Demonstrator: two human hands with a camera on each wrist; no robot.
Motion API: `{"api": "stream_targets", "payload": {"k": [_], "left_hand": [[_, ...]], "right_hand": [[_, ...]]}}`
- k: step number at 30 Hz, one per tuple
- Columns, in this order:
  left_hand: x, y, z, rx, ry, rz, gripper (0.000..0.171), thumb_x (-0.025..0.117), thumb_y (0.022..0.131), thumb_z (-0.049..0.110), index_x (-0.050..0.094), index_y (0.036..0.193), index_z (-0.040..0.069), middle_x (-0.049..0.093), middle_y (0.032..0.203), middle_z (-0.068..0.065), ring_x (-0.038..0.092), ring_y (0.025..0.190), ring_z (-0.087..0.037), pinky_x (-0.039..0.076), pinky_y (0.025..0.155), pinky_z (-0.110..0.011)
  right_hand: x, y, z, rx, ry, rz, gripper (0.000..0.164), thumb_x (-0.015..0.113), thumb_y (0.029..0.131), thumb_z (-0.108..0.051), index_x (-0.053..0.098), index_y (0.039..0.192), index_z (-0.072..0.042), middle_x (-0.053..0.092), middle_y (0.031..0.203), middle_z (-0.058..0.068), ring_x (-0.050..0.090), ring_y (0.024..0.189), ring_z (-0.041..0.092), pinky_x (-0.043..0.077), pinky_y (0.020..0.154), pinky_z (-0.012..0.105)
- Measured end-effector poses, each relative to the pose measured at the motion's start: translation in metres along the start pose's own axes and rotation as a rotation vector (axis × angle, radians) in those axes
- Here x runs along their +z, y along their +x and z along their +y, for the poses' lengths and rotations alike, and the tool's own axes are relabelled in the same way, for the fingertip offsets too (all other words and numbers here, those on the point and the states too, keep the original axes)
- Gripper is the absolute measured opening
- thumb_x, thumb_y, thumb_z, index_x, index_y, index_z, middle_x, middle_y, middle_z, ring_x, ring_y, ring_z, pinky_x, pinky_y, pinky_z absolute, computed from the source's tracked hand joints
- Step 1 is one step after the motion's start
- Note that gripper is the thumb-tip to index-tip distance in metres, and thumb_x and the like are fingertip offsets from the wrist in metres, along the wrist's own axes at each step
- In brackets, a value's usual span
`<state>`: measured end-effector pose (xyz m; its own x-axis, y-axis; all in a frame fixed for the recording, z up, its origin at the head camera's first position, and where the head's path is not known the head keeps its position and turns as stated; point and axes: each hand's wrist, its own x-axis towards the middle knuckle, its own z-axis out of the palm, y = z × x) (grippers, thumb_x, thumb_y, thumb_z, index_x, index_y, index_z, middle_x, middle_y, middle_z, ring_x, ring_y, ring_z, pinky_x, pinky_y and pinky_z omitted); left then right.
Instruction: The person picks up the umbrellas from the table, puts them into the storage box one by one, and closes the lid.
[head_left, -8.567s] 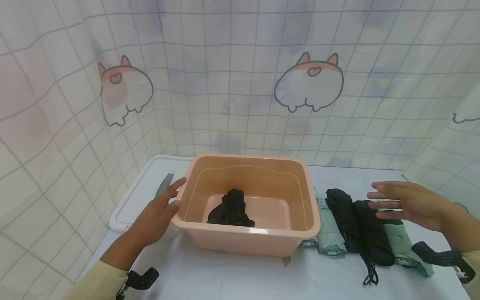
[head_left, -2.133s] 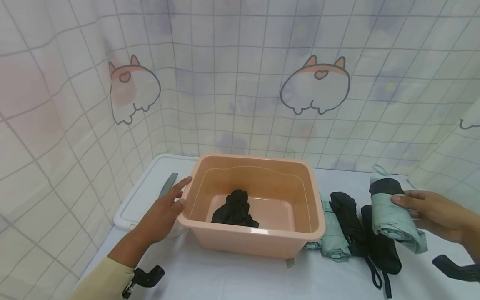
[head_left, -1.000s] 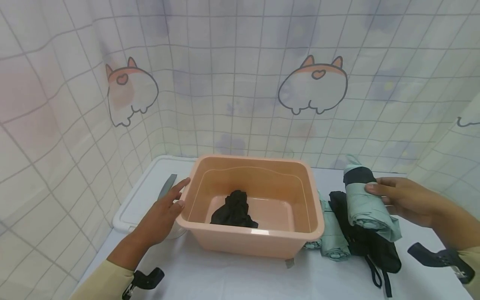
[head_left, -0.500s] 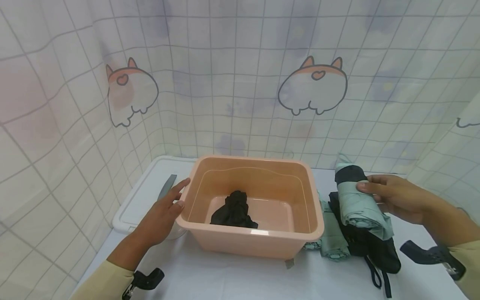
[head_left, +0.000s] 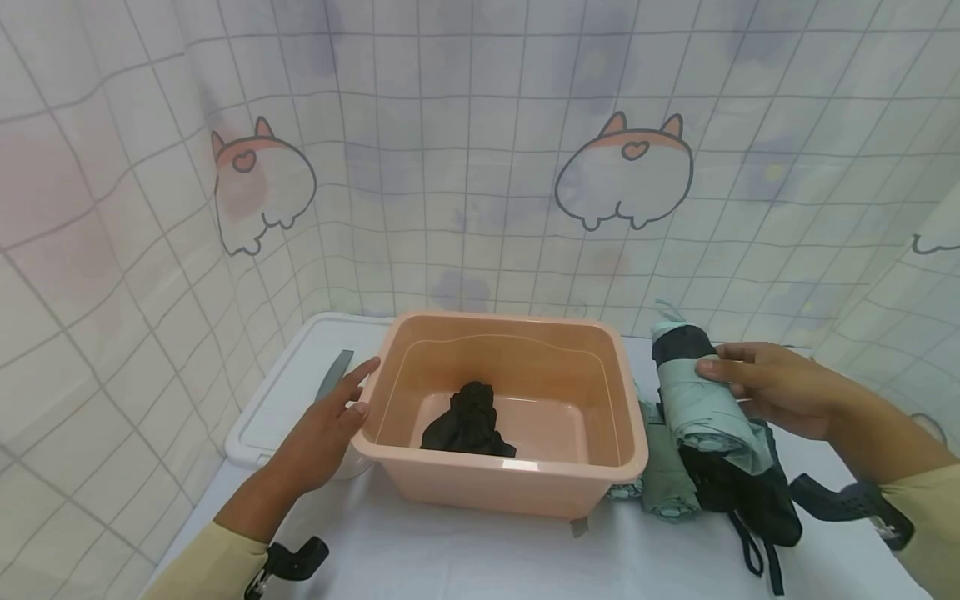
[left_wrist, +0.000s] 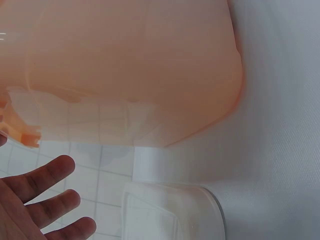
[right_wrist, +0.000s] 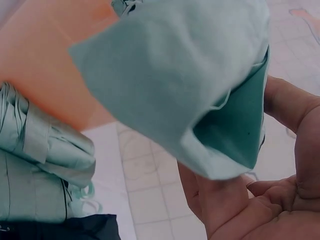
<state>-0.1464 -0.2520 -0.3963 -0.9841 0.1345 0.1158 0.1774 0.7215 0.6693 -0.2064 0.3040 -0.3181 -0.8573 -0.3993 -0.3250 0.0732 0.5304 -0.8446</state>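
Observation:
My right hand [head_left: 780, 387] grips a rolled mint-green folding umbrella [head_left: 708, 404] with a black band near its top, thumb on the near side. It overlaps the black folding umbrellas [head_left: 761, 508] in the head view. In the right wrist view, a loose flap of the mint-green umbrella [right_wrist: 170, 85] hides part of the fingers. My left hand [head_left: 322, 433] has its fingers relaxed at the left rim of a peach plastic basin [head_left: 517, 483]; the left wrist view shows spread fingers [left_wrist: 55, 205] beside the basin wall. Crumpled black cloth [head_left: 468, 421] lies inside the basin.
Right of the basin lies another mint-green umbrella [head_left: 666, 475], with a further roll partly hidden by the basin. A white lid-like board [head_left: 277, 400] with a grey strip [head_left: 334, 372] lies at left. Gridded curtain [head_left: 480, 167] surrounds the white table [head_left: 465, 558].
Empty at first, my right hand has picked up the mint-green umbrella from the far right of the row and carried it left toward the basin. My left hand stays at the rim.

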Motion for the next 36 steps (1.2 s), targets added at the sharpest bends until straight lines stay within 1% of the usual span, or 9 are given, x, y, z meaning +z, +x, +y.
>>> {"api": "stream_targets", "payload": {"k": [6,12,19,24,27,30,36], "left_hand": [[0.000,0.000,0.000,0.009,0.003,0.007,0.054,0.033,0.109,0.052,0.021,0.162,0.045,0.052,0.147,-0.020,0.059,0.124,-0.042,0.047,0.095,-0.069],[0.000,-0.001,0.002,-0.019,-0.005,0.001,0.054,0.032,0.109,0.052,0.021,0.161,0.047,0.051,0.150,-0.019,0.057,0.127,-0.042,0.046,0.096,-0.070],[0.001,0.000,0.001,-0.007,-0.005,0.004,0.054,0.032,0.110,0.051,0.021,0.162,0.046,0.051,0.149,-0.020,0.058,0.126,-0.042,0.045,0.097,-0.070],[0.001,0.000,0.001,0.000,-0.003,0.006,0.054,0.032,0.110,0.051,0.021,0.162,0.045,0.051,0.149,-0.019,0.058,0.126,-0.042,0.046,0.096,-0.070],[0.001,0.001,0.002,0.000,-0.003,0.004,0.054,0.032,0.109,0.052,0.021,0.162,0.044,0.051,0.149,-0.019,0.058,0.126,-0.042,0.046,0.096,-0.069],[0.001,0.000,0.002,-0.002,-0.001,0.003,0.055,0.032,0.109,0.053,0.021,0.162,0.044,0.052,0.148,-0.019,0.059,0.125,-0.041,0.047,0.096,-0.069],[0.001,-0.001,0.003,0.019,-0.003,0.011,0.055,0.033,0.109,0.051,0.021,0.163,0.042,0.052,0.149,-0.020,0.059,0.124,-0.042,0.047,0.095,-0.069]], "right_hand": [[0.005,0.003,-0.007,-0.006,0.005,-0.003,0.093,0.051,0.108,-0.035,-0.012,0.154,0.015,0.006,0.159,0.043,0.022,0.142,0.062,0.034,0.107,0.059],[0.009,0.006,-0.014,-0.001,0.019,-0.012,0.094,0.054,0.107,-0.035,-0.011,0.155,0.014,0.008,0.159,0.042,0.023,0.143,0.061,0.035,0.108,0.060],[0.016,0.011,-0.021,-0.004,0.020,-0.014,0.095,0.056,0.106,-0.037,-0.007,0.156,0.014,0.015,0.159,0.040,0.028,0.142,0.059,0.038,0.107,0.060],[0.020,0.013,-0.026,-0.006,0.049,-0.024,0.094,0.057,0.105,-0.037,-0.003,0.157,0.013,0.027,0.155,0.037,0.040,0.138,0.054,0.044,0.105,0.056],[0.022,0.014,-0.029,0.002,0.074,-0.031,0.094,0.058,0.105,-0.036,-0.003,0.157,0.012,0.031,0.152,0.036,0.045,0.135,0.051,0.046,0.104,0.054],[0.023,0.015,-0.031,0.002,0.081,-0.038,0.094,0.058,0.105,-0.036,-0.004,0.156,0.013,0.031,0.153,0.036,0.046,0.135,0.049,0.047,0.104,0.054],[0.027,0.019,-0.034,-0.007,0.079,-0.038,0.094,0.057,0.106,-0.036,-0.005,0.156,0.013,0.029,0.154,0.035,0.045,0.135,0.046,0.041,0.107,0.057]]}}
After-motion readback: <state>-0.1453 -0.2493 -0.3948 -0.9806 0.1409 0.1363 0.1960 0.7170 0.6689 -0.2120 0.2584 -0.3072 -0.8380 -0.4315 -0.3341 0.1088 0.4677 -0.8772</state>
